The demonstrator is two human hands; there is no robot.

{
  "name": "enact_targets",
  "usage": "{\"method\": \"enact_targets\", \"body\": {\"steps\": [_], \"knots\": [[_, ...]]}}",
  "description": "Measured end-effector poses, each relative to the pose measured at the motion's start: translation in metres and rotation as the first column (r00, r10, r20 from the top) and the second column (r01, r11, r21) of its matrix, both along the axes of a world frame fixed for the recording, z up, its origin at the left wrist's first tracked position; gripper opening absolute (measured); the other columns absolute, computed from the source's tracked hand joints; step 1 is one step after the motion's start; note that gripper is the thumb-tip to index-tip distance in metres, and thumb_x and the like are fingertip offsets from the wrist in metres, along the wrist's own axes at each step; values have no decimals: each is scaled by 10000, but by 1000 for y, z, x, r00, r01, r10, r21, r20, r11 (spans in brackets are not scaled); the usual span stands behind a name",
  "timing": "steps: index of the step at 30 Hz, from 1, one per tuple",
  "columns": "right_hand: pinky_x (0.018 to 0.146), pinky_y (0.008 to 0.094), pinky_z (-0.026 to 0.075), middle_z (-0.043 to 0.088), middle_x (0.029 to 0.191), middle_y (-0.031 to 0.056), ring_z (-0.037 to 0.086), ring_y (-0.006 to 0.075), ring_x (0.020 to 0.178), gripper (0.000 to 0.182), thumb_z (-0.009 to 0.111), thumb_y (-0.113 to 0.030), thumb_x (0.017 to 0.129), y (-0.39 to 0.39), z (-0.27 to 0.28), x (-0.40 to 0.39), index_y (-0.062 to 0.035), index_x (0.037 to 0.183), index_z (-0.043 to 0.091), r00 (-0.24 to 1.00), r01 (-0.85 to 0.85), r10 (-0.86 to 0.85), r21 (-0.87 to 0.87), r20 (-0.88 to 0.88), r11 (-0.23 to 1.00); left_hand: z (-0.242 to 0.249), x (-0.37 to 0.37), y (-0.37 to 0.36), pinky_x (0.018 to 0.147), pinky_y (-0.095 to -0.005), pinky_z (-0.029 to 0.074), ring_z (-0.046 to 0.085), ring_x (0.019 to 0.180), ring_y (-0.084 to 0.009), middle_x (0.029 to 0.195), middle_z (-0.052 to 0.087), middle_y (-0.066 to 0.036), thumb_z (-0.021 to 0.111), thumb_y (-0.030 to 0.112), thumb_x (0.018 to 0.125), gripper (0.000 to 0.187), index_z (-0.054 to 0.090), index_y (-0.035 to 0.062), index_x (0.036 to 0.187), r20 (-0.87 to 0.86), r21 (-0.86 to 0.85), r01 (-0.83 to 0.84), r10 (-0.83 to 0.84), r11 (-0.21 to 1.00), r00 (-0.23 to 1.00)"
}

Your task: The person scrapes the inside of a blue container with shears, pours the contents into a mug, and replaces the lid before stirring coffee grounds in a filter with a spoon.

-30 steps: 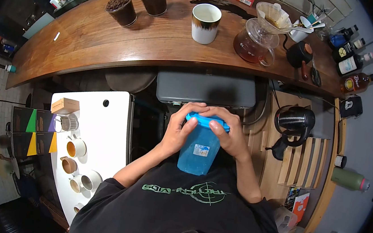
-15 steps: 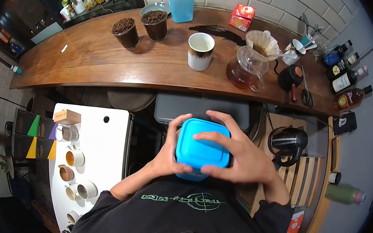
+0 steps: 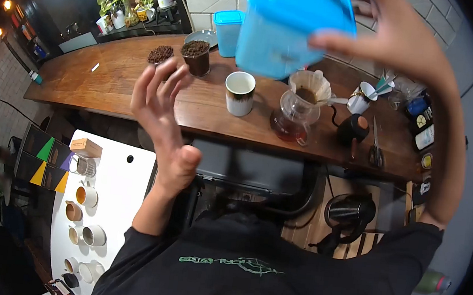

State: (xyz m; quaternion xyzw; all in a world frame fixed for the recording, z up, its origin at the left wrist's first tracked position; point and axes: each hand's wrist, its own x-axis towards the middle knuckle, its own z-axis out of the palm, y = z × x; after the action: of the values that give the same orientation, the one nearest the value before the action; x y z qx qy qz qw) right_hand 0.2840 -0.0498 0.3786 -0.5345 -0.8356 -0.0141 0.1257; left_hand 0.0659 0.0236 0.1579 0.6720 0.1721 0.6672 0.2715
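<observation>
Container (image 3: 284,35) firmly clasped in your right hand (image 3: 396,29), well apart from your left hand (image 3: 167,129), whose fingers (image 3: 141,94) are parted, half-curled!

Left hand (image 3: 163,112) raised, fingers (image 3: 141,88) apart and loosely curled, forearm (image 3: 156,205) near upright. Right arm (image 3: 451,134) extended forward, arching inward; right hand (image 3: 398,35) gripping, thumb (image 3: 340,42) straight, fingertips partly hidden.
</observation>
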Motion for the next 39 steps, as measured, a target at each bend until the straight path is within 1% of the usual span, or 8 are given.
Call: {"method": "enact_targets", "body": {"steps": [2, 4, 8, 9, 13, 15, 32, 39], "knots": [[955, 477, 510, 554, 1252, 254, 582, 376, 1171, 797, 801, -527, 721, 36, -12, 21, -121, 1322, 469, 980, 194, -181, 175, -87, 965, -22, -7, 1, 1125, -469, 302, 445, 1318, -342, 1462, 354, -205, 515, 738, 859, 982, 169, 78, 1499, -80, -106, -78, 69, 991, 994], [947, 456, 504, 556, 1245, 245, 588, 376, 1143, 793, 787, -529, 740, 105, -13, 78, -114, 1329, 458, 974, 225, -221, 103, -45, 969, -48, -13, 4, 1108, -462, 323, 472, 1292, -324, 1443, 372, -195, 496, 689, 903, 890, 224, 67, 1479, -132, -235, -75, 45, 969, 990], [940, 429, 484, 577, 1222, 194, 594, 322, 1097, 680, 744, -472, 819, 191, -66, 144, -88, 1307, 467, 998, 31, -45, 272, 44, 962, -88, -30, 8, 1065, -430, 371, 513, 1247, -293, 1412, 407, -171, 467, 620, 955, 782, 305, 23, 1434, -225, -418, -96, 0, 903, 974], [912, 427, 499, 570, 1197, 136, 584, 325, 1126, 713, 820, -464, 714, 219, -88, 166, -196, 1298, 509, 996, 58, -41, 238, -79, 969, -96, -35, 12, 1055, -418, 381, 517, 1240, -287, 1406, 415, -165, 457, 610, 964, 762, 319, 21, 1427, -239, -445, -89, -23, 891, 971], [936, 462, 472, 551, 1135, 209, 566, 385, 1089, 725, 781, -575, 724, 271, -125, 185, -180, 1269, 511, 997, 72, -71, 177, -11, 982, -127, -46, 31, 1011, -380, 410, 535, 1191, -248, 1369, 451, -126, 487, 517, 987, 642, 392, 17, 1380, -182, -539, -24, -89, 842, 979], [966, 462, 464, 531, 1267, 195, 529, 367, 1198, 683, 783, -527, 756, 292, -140, 188, -194, 1284, 506, 988, 151, -149, 39, -47, 988, -131, -46, 37, 987, -356, 420, 545, 1154, -229, 1339, 460, -104, 536, 458, 987, 571, 430, 22, 1341, -122, -578, 37, -131, 815, 984], [999, 454, 448, 530, 1274, 209, 518, 365, 1211, 712, 735, -579, 793, 381, -217, 194, -147, 1306, 498, 991, 55, -77, -185, -111, 981, -142, -43, 70, 989, -361, 433, 556, 1167, -231, 1329, 494, -116, 670, 388, 908, 623, 434, 15, 1348, -93, -706, 70, -190, 704, 977], [1007, 427, 467, 456, 1359, 191, 561, 334, 1176, 638, 662, -562, 871, 357, -171, 209, -156, 1337, 504, 994, 60, -67, -80, -89, 995, -103, 3, 100, 1086, -415, 385, 461, 1324, -288, 1436, 438, -186, 828, 260, 760, 887, 322, 27, 1451, -363, -635, -48, -243, 771, 900]]}}
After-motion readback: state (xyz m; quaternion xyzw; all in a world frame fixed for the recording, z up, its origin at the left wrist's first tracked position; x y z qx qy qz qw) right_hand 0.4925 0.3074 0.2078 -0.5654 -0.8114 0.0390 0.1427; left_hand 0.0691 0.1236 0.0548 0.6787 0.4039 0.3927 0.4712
